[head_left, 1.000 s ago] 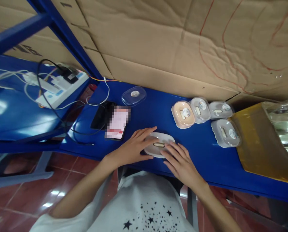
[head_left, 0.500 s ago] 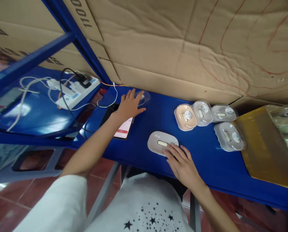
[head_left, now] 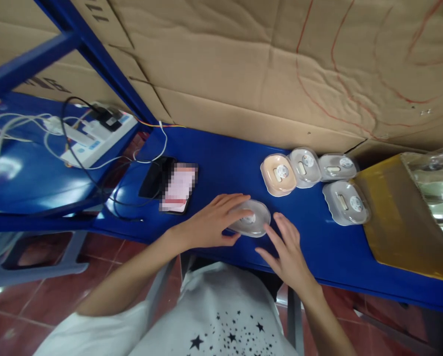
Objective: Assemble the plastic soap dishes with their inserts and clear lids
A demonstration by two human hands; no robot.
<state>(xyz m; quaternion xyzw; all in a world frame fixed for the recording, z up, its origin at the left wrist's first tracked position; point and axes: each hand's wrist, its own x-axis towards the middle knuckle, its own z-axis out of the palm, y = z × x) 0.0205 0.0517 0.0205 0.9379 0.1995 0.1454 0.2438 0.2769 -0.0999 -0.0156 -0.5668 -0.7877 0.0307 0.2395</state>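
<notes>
Four lidded dishes (head_left: pixel 305 168) look done mid-right of frame, and the grey dish (head_left: pixel 256 233) at lower centre has its clear lid (head_left: pixel 260 213) on (can't tell if it's fully seated), left hand (head_left: pixel 221 218) spread across it, right hand (head_left: pixel 287 247) splayed at its edge.

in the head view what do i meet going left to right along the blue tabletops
White power strip with plugs, rectangular phone with lit pinkish screen, clear oval plastic lid, peach plastic box with clear lid, pale grey plastic box beside it, open brown cardboard box.
</notes>
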